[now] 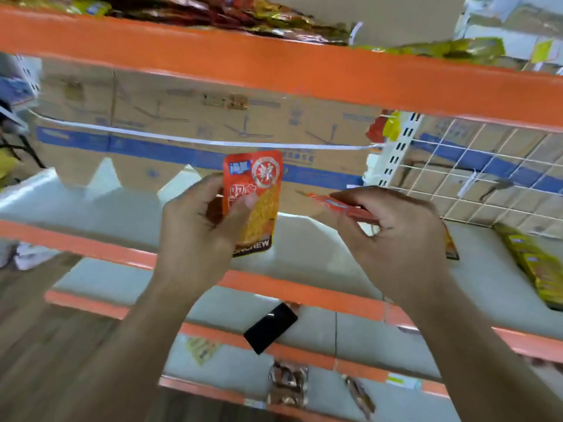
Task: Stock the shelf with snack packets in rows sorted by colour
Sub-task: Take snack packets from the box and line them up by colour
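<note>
Orange snack packet (254, 196): one, upright, face toward the camera. Glossy orange-red pouch with a white round seal at its upper right, a small blue label at upper left, a picture of yellow shredded food across the lower half and a dark band with white letters along the bottom edge. Pinched in the left hand (198, 229), thumb across its front, fingers behind. Something darker shows behind it in the same hand; whether that is another packet cannot be told.

Second orange packet (341, 205): one, seen edge-on, lying nearly flat, at 3 o'clock from the first. Clamped between the thumb and fingers of the right hand (393, 236). The two hands are apart, with a gap between them, both raised over the white middle shelf (122, 214).

Yellow packets (536, 266): a row lying on the same shelf at 4 o'clock from the right hand; count unclear from blur.

Cardboard box (182, 117): one, brown with a blue stripe and a white strap, standing at the back of the shelf, at 12 o'clock from the hands.

Black phone (270, 328): one, lying on the shelf below, at 6 o'clock from the held packets.

Mixed packets (243, 13): heap on the top shelf, red and yellow; uncounted.

Brown packets (288, 385): at least two on the lowest shelf.
</note>
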Available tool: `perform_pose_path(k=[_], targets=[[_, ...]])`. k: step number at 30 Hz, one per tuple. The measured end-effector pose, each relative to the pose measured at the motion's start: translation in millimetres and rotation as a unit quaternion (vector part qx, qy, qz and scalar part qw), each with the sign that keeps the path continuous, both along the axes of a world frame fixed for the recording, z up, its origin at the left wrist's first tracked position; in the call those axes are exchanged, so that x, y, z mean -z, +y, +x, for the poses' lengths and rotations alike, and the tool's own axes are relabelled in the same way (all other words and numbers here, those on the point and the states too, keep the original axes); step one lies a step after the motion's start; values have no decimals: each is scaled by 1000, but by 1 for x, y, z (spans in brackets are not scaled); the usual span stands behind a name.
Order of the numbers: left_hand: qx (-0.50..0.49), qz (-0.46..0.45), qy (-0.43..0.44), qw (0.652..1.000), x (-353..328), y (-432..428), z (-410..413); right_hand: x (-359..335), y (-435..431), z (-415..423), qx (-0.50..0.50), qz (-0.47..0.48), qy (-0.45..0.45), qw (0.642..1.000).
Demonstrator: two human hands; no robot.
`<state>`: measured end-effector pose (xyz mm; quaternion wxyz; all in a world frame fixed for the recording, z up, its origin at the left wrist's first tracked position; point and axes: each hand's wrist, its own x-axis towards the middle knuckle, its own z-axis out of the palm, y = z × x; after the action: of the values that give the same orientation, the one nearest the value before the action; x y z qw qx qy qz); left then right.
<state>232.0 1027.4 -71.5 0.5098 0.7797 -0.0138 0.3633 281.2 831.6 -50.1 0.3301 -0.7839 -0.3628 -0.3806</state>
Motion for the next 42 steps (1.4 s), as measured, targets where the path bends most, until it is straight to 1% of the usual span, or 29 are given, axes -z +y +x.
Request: perform_pose_path(k=[2,3,6,8,10,11,13,17,21,23,27,29,32,35,38,42], targets=[[36,-35,45,998,16,-16,8,12,-19,5,36,-35,58,997],[47,-43,62,996,25,-25,12,17,-28,4,44,-42,85,994],[95,-110,119,982,43,-49,23,31,-52,3,77,-48,171,981],[124,-132,150,972,51,-67,29,37,-65,4,92,-49,256,961],[135,-140,180,964,59,-84,34,41,-80,8,95,-32,357,929],[139,-145,192,961,63,-91,38,44,-89,12,97,-17,387,917],[151,-147,218,953,69,-106,48,50,-106,22,101,12,410,906],[162,-148,258,941,75,-139,74,62,-144,44,77,68,463,881],[153,-181,289,928,85,-178,104,77,-185,73,77,127,509,848],[146,-182,309,922,92,-197,119,84,-205,88,71,156,530,831],[129,-176,326,920,104,-230,144,98,-236,118,65,193,563,801],[122,-153,331,923,108,-242,155,106,-247,133,64,215,574,787],[118,-158,340,920,113,-253,167,118,-258,151,72,226,567,789],[103,-182,348,914,118,-260,175,126,-267,163,50,211,577,787],[86,-187,352,913,124,-264,178,133,-271,170,7,208,597,775],[75,-162,372,911,133,-265,182,145,-267,178,-6,215,617,757]])
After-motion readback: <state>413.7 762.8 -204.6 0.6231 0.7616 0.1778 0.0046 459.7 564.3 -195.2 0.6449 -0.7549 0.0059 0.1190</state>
